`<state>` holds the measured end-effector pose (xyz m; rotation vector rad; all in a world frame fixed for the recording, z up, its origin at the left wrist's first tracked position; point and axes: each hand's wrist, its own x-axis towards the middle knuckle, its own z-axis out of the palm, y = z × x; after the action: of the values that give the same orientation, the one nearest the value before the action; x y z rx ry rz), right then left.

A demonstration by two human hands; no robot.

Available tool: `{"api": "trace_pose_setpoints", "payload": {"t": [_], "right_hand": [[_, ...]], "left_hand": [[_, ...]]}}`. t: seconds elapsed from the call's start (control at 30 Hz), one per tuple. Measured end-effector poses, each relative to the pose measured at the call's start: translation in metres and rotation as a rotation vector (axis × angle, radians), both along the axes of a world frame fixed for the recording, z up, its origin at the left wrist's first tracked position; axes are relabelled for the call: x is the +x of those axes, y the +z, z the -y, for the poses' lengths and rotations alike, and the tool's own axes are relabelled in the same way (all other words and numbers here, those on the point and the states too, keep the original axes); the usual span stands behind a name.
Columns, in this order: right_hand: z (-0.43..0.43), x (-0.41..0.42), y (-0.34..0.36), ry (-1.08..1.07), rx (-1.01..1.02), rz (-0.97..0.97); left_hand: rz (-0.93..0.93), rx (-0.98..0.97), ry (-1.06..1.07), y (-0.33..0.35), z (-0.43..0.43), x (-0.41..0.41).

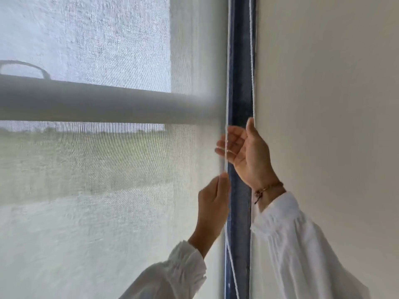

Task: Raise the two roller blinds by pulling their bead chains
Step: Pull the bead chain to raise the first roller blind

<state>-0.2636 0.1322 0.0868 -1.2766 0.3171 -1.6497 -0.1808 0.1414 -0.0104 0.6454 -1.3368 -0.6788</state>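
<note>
A sheer white roller blind (97, 180) covers the window on the left. A white bead chain (226, 83) hangs down its right edge, in front of a blue strip of frame (240, 93). My left hand (212, 203) is closed around this chain at about mid-height. My right hand (246, 149) is just above it, palm open and fingers spread, with the chain running across the fingertips. A second white chain (252, 50) runs down the right side of the blue strip, next to the wall, behind my right thumb.
A plain beige wall (323, 104) fills the right side. A grey horizontal window bar (97, 102) shows through the blind, with a curved handle (26, 67) above it. White sleeves cover both forearms, and a thin bracelet (266, 189) sits on my right wrist.
</note>
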Motion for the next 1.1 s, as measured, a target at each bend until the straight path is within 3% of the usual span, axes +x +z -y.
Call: {"api": "trace_pose_setpoints", "payload": {"t": [0.13,0.3,0.43,0.67,0.77,0.9,1.0,1.1], "right_hand": [[-0.011,0.006,0.036,-0.152,-0.018,-0.112],[-0.016,0.033,0.028,-0.882,-0.295,-0.129],[-0.019,0.028,0.008,-1.053,-0.410,-0.141],[-0.018,0.021,-0.084,-1.163,-0.462,-0.274],[-0.014,0.020,-0.111,-1.175,-0.485,-0.336],[-0.014,0.023,-0.114,-1.175,-0.525,-0.363],[-0.012,0.024,-0.112,-0.999,-0.393,-0.319],[-0.011,0.017,-0.108,-0.599,-0.136,-0.206]], "left_hand": [[0.054,0.060,-0.002,-0.033,-0.005,0.001],[-0.005,0.124,-0.173,-0.031,-0.014,-0.006],[-0.035,0.233,-0.318,-0.033,-0.012,-0.007],[0.004,0.096,-0.250,0.026,0.000,0.007],[-0.067,-0.014,-0.358,0.077,-0.003,0.007],[-0.146,0.018,-0.458,0.120,-0.016,-0.005],[-0.212,0.003,-0.394,0.122,-0.020,-0.015],[-0.264,-0.074,-0.411,0.118,-0.028,-0.015]]}}
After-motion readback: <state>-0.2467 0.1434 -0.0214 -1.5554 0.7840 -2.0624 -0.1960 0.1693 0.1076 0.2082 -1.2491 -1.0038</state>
